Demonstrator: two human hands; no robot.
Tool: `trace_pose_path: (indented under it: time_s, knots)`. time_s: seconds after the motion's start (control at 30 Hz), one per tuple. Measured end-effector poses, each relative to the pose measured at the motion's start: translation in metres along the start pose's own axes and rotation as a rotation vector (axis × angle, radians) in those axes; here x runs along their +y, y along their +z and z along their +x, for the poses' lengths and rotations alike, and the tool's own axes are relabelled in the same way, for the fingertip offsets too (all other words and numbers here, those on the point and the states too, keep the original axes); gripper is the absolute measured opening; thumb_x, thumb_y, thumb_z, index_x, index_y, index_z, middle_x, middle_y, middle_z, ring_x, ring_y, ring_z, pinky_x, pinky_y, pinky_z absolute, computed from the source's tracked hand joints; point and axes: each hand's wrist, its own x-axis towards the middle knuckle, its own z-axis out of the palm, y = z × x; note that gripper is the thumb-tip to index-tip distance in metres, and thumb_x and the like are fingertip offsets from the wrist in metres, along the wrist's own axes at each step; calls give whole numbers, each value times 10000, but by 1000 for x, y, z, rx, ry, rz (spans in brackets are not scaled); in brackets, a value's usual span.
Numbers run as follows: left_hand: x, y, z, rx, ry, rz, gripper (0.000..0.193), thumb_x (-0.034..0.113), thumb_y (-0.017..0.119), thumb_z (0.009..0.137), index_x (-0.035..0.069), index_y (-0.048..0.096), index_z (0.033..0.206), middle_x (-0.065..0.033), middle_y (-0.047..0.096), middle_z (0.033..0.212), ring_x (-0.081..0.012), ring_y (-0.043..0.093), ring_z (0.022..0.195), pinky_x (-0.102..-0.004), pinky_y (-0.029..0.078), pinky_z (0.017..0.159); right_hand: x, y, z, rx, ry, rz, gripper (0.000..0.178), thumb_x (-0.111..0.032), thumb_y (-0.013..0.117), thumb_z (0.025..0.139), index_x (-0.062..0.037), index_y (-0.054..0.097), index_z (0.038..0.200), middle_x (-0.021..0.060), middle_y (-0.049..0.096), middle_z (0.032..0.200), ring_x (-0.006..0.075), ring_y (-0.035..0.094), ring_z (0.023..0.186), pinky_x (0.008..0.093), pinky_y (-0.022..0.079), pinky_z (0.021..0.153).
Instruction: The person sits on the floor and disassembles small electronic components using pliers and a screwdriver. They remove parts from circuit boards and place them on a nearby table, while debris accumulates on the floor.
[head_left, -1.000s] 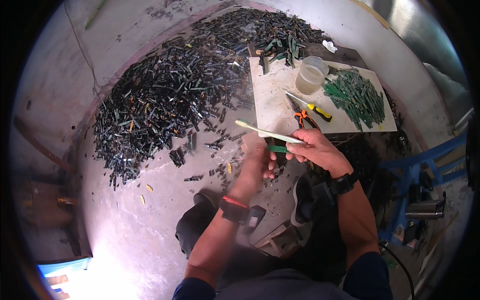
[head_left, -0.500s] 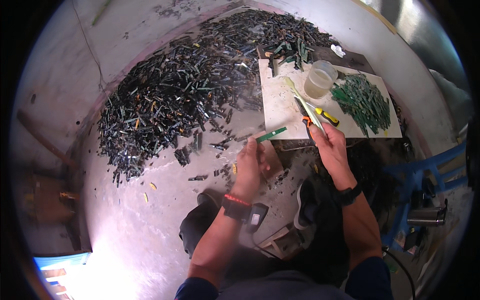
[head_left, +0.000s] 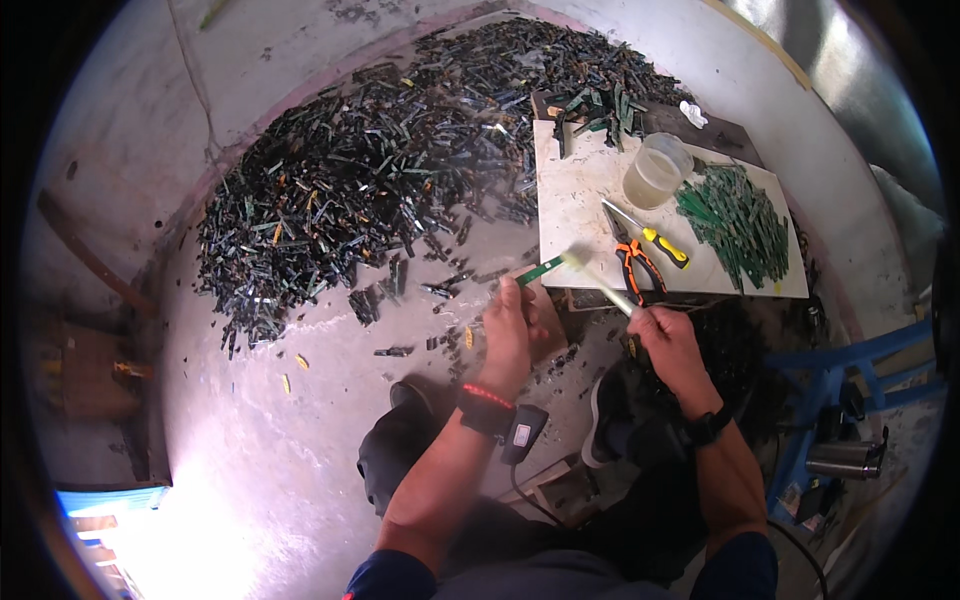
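In my left hand, a narrow green circuit-board strip is pinched between thumb and fingers, its free end pointing right. My right hand is closed round the pale handle of a small brush. The brush's blurred head is at the far end of the strip, over the board's front edge; whether it presses on the strip I cannot tell. Just beyond my right hand, orange-and-black pliers and a yellow-handled screwdriver lie on the white board.
A clear plastic cup of cloudy liquid stands on the board, left of a heap of green strips. Dark strips form a large pile along the wall. At right are a blue plastic stool and a metal flask.
My right hand has drawn nearer and lower, bringing the brush off the board so its head meets the green strip's end. The pliers are now uncovered. My left hand keeps the strip.
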Motion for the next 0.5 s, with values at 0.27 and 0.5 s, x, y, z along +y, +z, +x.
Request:
trace_pose_path:
  time_s: [0.27, 0.5]
  knots:
    - [-5, 0, 3, -23, 3, 2, 418, 474, 479, 948, 69, 525, 855, 18, 422, 660, -89, 390, 532, -250, 386, 482, 0, 11, 0, 35, -80, -138, 324, -224, 598, 902, 25, 545, 701, 140, 439, 554, 223, 407, 478, 334, 368, 488]
    - [-2, 1, -2, -20, -7, 37, 407, 460, 469, 957, 66, 530, 874, 20, 417, 659, -92, 394, 540, -253, 397, 492, 3, 9, -4, -6, -99, -104, 304, -231, 590, 902, 28, 617, 745, 117, 516, 562, 178, 478, 501, 318, 391, 504]
